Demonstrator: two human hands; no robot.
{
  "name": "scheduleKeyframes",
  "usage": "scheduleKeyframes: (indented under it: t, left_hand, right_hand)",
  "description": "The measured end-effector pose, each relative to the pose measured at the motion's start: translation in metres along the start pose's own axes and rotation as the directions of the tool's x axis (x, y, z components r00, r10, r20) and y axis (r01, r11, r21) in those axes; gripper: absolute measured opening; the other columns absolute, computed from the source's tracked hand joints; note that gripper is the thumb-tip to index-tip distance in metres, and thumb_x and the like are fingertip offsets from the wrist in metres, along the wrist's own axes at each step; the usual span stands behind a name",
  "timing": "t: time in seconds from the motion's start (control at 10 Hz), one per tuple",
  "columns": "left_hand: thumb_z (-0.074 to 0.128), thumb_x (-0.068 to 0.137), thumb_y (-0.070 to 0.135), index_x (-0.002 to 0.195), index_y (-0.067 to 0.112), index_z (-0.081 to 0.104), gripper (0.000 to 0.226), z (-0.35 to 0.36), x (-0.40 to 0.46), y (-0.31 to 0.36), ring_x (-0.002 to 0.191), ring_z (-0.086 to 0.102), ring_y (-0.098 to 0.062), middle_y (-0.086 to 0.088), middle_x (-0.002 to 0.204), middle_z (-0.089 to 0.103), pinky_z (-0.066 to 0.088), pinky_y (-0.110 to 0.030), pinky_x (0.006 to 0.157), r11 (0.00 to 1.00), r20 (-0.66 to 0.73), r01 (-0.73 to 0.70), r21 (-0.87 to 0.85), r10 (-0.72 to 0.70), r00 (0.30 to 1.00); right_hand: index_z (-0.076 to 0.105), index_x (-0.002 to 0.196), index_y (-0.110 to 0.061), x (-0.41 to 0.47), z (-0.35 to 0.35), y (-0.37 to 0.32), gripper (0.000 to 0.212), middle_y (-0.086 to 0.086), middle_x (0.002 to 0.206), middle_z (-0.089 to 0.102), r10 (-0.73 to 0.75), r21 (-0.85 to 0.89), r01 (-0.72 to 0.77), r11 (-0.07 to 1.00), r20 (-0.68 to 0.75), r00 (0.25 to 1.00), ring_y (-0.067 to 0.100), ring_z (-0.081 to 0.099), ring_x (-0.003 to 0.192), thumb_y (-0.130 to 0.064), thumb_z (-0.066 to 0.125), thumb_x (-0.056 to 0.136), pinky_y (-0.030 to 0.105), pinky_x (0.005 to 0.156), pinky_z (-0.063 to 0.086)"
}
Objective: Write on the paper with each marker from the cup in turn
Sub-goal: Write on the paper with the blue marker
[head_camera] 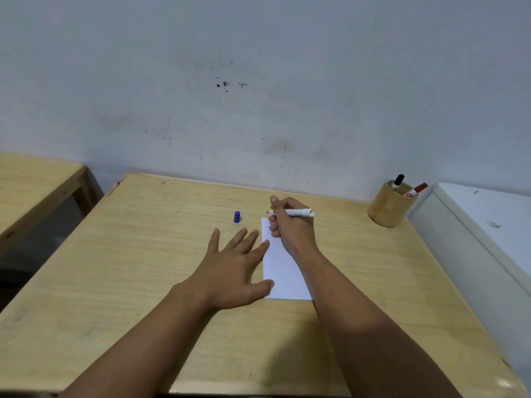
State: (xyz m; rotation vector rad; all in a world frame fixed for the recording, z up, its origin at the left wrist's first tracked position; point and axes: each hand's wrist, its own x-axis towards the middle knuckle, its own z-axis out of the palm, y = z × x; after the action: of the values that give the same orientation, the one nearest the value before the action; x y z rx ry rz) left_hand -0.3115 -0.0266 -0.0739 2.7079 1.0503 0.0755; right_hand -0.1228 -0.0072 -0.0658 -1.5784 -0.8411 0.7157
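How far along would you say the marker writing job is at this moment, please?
Early on. Done: one marker is out of the wooden cup, and its blue cap stands on the desk. In hand: the right hand grips that marker over the paper, the left hand flat at its edge; no writing shows. Left: the black-capped marker and red-capped marker, both in the cup.

Light wooden table with a plywood-looking grain (143,282), pushed up against the wall. Sitting on it: a white sheet of paper (283,271), a small blue marker cap (237,217) standing upright just beside the paper's far left corner, and a round bamboo pen cup (388,209) way off in the far right corner.
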Motion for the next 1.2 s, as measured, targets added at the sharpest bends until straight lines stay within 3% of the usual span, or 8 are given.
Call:
scheduleKeyframes:
  t: [0.1, 0.2, 0.4, 0.5, 1.0, 1.2]
  left_hand:
    - [0.030, 0.087, 0.083, 0.164, 0.038, 0.004, 0.093, 0.002, 0.000, 0.000, 0.159, -0.014, -0.014, 0.004, 0.173, -0.005, -0.013, -0.063, 0.123, 1.000, -0.007, -0.003, 0.001, 0.003, 1.000]
    - [0.025, 0.079, 0.095, 0.164, 0.036, 0.001, 0.107, 0.004, 0.001, -0.002, 0.159, -0.015, -0.013, 0.004, 0.173, -0.007, -0.013, -0.063, 0.123, 1.000, 0.013, 0.001, 0.025, -0.001, 1.000]
    - [0.027, 0.073, 0.100, 0.165, 0.024, 0.002, 0.123, 0.000, -0.001, -0.001, 0.159, -0.015, -0.014, 0.006, 0.173, -0.009, -0.009, -0.056, 0.127, 0.997, 0.011, 0.059, 0.044, -0.059, 0.998]
    - [0.025, 0.071, 0.101, 0.165, 0.024, 0.002, 0.124, 0.000, 0.000, -0.001, 0.158, -0.016, -0.015, 0.005, 0.173, -0.010, -0.009, -0.059, 0.126, 0.996, 0.021, 0.072, 0.051, -0.074, 0.997]
    - [0.027, 0.062, 0.107, 0.165, 0.024, -0.006, 0.136, 0.000, -0.001, -0.003, 0.156, -0.024, -0.015, 0.003, 0.171, -0.019, -0.013, -0.058, 0.125, 0.997, 0.064, 0.068, 0.046, -0.071, 0.995]
    - [0.027, 0.062, 0.107, 0.165, 0.024, -0.005, 0.136, 0.001, 0.000, -0.004, 0.156, -0.024, -0.015, 0.003, 0.171, -0.018, -0.013, -0.058, 0.125, 0.997, 0.058, 0.066, 0.044, -0.069, 0.996]
  right_hand:
    - [0.074, 0.082, -0.012, -0.005, 0.002, 0.004, 0.045, 0.003, 0.065, 0.075, -0.019, -0.037, 0.018, 0.999, -0.032, 0.999, 0.015, 0.069, 0.055, -0.055, 0.074, 0.095, 0.037, 0.063, 0.063]
    - [0.073, 0.083, -0.011, -0.003, 0.002, 0.006, 0.028, 0.007, 0.070, 0.078, -0.016, -0.034, 0.014, 0.999, -0.052, 0.999, 0.015, 0.072, 0.058, -0.034, 0.074, 0.099, 0.031, 0.059, 0.057]
    - [0.067, 0.079, -0.006, -0.004, 0.001, 0.007, 0.025, 0.016, 0.072, 0.079, 0.000, -0.037, -0.002, 0.999, -0.050, 0.999, 0.016, 0.070, 0.056, -0.021, 0.072, 0.098, 0.025, 0.048, 0.052]
    - [0.066, 0.076, -0.011, -0.003, 0.002, 0.009, 0.026, 0.012, 0.071, 0.078, -0.013, -0.048, 0.011, 0.999, -0.044, 0.999, 0.017, 0.071, 0.057, -0.023, 0.071, 0.099, 0.027, 0.051, 0.053]
    - [0.070, 0.081, -0.006, 0.002, 0.004, 0.015, 0.028, 0.002, 0.068, 0.076, -0.032, -0.081, 0.032, 0.996, 0.001, 0.999, 0.013, 0.070, 0.058, -0.027, 0.076, 0.098, 0.028, 0.057, 0.055]
    - [0.063, 0.068, -0.018, 0.001, 0.006, 0.014, 0.030, 0.005, 0.066, 0.074, -0.017, -0.071, 0.017, 0.997, 0.006, 1.000, 0.017, 0.068, 0.058, -0.023, 0.073, 0.096, 0.031, 0.061, 0.053]
